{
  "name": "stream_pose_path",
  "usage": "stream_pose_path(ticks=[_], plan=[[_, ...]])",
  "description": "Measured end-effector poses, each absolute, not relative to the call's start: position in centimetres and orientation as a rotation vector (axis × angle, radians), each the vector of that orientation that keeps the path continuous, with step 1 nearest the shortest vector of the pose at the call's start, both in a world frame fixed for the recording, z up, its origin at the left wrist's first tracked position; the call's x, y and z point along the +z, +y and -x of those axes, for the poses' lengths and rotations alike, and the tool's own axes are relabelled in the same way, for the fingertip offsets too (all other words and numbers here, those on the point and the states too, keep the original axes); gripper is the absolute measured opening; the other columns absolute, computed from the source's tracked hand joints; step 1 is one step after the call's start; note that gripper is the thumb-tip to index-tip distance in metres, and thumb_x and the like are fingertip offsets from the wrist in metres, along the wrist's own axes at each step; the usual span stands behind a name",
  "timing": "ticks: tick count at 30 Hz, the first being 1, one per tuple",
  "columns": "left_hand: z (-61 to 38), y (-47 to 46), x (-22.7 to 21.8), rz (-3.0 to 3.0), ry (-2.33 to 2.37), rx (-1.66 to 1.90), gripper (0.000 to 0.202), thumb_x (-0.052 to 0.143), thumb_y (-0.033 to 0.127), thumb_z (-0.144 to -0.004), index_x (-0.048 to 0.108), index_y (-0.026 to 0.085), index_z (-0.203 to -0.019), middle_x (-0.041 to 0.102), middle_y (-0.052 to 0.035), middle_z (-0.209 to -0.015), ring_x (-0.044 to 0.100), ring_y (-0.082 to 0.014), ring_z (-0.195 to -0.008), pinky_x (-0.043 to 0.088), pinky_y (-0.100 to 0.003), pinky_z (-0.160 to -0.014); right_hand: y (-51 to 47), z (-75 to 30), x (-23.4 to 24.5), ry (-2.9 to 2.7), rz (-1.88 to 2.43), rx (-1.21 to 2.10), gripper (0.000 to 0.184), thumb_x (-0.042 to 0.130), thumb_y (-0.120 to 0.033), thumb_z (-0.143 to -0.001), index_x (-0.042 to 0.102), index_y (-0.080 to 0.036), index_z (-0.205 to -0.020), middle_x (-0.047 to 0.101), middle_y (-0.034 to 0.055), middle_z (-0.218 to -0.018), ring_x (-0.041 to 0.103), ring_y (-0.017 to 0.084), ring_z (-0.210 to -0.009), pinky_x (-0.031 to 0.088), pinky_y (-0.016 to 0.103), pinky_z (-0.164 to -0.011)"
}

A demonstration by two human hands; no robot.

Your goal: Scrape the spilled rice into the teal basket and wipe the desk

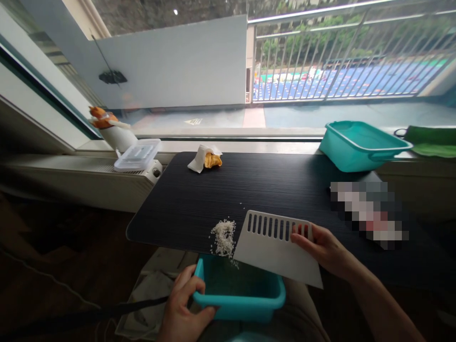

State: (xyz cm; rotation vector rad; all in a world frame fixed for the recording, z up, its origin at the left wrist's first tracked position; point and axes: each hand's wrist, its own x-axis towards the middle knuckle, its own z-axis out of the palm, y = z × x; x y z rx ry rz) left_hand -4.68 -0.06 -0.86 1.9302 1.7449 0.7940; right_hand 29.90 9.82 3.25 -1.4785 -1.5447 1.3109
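Left of the rice (224, 238), passage over the table (171, 204) is free; right of it, the scraper (272, 256) blocks the way.

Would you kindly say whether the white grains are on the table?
The heap is on the table, near its edge; a few grains show over the held bin, whose contents I cannot tell.

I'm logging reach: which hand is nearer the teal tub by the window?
Right. The right hand, holding the slotted scraper, is in front of the window tub; the left hand is farther off, lower left, gripping the near tub.
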Motion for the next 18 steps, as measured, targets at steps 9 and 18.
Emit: stream_pose_path(ticks=[9, 18], plan=[[4.5, 0.1, -0.8, -1.933, 1.737, 0.745, 0.013, 0.065, 0.013, -0.06, 0.055, 0.021, -0.062, 0.065, -0.0058, -0.104, 0.068, -0.0222, -0.095, 0.055, -0.026, -0.077, 10.0, -30.1, 3.0, -1.549, 1.451, 1.319, 0.027, 0.064, -0.046, -0.083, 0.064, -0.019, -0.08, 0.064, 0.0002, -0.068, 0.056, 0.014, -0.059, 0.045, 0.022, -0.05], [4.2, 0.5, -0.6, -1.901, 1.711, 0.694, 0.012, 0.064, 0.014, -0.062, 0.054, 0.021, -0.062, 0.063, -0.0063, -0.103, 0.066, -0.0213, -0.092, 0.054, -0.028, -0.077, 15.0, -31.0, 2.1, -1.253, 1.512, 0.933, 0.027, 0.069, -0.046, -0.077, 0.059, -0.021, -0.076, 0.058, -0.0022, -0.064, 0.052, 0.013, -0.055, 0.044, 0.024, -0.05]])
